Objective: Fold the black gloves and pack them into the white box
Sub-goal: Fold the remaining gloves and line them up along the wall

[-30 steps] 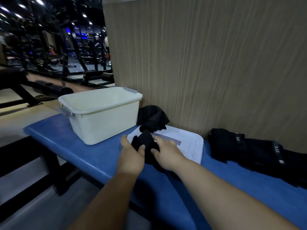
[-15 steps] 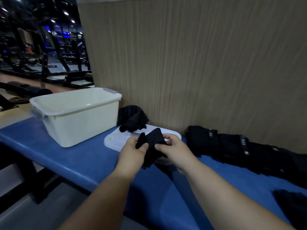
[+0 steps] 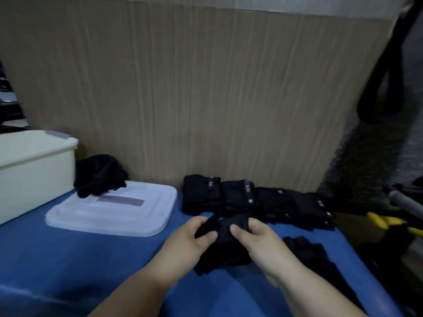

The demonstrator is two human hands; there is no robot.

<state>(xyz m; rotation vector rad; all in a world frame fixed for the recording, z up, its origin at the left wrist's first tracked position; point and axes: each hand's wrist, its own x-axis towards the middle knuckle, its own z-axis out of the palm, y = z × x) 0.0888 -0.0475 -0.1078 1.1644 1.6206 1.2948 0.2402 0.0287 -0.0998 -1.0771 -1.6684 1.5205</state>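
Observation:
Both hands hold one black glove (image 3: 225,248) just above the blue bench. My left hand (image 3: 190,242) pinches its left edge and my right hand (image 3: 263,242) pinches its right edge. A row of several folded black gloves (image 3: 256,200) lies behind it against the wooden panel. Another loose black glove (image 3: 320,255) lies to the right of my right hand. A crumpled black glove (image 3: 100,177) rests partly on the translucent lid (image 3: 119,213). The white box (image 3: 32,170) stands at the far left, its inside hidden from here.
The blue padded bench (image 3: 91,266) carries everything; its right edge drops off near a yellow and grey tool (image 3: 393,216). A tall wood-grain panel (image 3: 183,92) closes the back. A dark hanging bag or strap (image 3: 380,88) is at the upper right.
The view has swung right, so the white box now sits at the left edge. My hands carried the black glove rightward, off the lid, down toward the bench in front of the folded row.

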